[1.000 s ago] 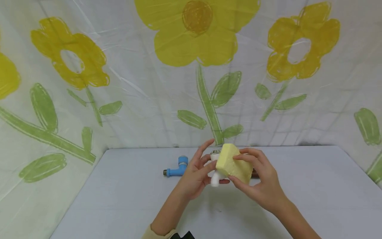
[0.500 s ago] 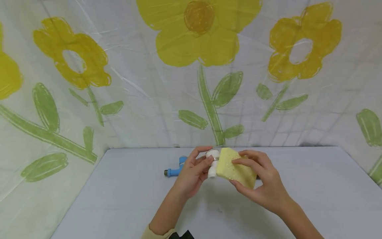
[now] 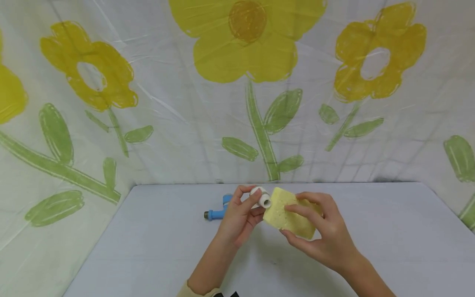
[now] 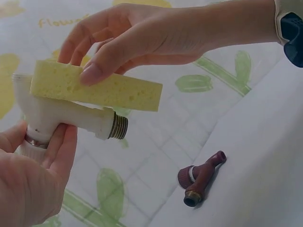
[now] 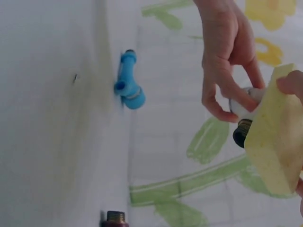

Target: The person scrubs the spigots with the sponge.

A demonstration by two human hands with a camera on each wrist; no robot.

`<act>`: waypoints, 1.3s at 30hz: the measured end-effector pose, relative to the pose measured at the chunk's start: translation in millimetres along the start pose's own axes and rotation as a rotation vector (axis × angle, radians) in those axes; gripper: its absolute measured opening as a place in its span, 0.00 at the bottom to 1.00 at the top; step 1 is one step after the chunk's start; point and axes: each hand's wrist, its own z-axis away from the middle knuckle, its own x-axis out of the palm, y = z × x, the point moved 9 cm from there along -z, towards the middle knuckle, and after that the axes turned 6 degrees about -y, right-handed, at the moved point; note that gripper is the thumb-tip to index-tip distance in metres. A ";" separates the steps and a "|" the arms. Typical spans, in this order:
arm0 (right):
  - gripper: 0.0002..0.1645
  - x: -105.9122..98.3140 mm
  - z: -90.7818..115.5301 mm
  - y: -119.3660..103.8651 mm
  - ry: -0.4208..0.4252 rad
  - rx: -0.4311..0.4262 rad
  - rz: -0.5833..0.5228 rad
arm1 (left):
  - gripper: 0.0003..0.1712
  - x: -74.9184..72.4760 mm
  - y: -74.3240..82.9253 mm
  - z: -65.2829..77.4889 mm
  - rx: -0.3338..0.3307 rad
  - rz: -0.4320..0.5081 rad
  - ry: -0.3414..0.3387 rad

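Observation:
My left hand (image 3: 237, 218) grips a white plastic tap (image 3: 260, 197) by its round handle, above the table. The tap's open spout end faces the head camera. In the left wrist view, its threaded metal inlet points right. My right hand (image 3: 326, 231) pinches a pale yellow sponge (image 3: 287, 214) between thumb and fingers. The sponge (image 4: 97, 87) lies along the upper side of the tap's body (image 4: 71, 118), seemingly touching it. Part of the tap is hidden behind the sponge in the right wrist view.
A blue tap (image 3: 215, 213) lies on the white table (image 3: 156, 247), left of my hands. A dark red tap (image 4: 202, 177) also lies on the table, hidden behind the sponge and right hand in the head view. A flower-printed sheet (image 3: 178, 136) hangs behind.
The white tap has turned in my left hand, from spout downward to spout facing the head camera, and shifted slightly left. The sponge has moved a little lower and left with my right hand.

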 end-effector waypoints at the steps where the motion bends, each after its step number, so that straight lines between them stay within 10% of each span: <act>1: 0.26 0.0 0.1 -0.4 0.002 -0.005 0.007 | 0.04 0.3 -0.2 0.3 -0.002 0.006 0.005; 26: 0.29 3.2 0.3 15.0 -0.217 0.106 0.136 | 0.01 -9.3 29.7 4.9 0.080 0.078 0.010; 39: 0.28 -4.6 -0.6 18.0 -0.192 0.040 0.179 | 0.06 -19.2 43.0 5.2 0.113 0.121 0.009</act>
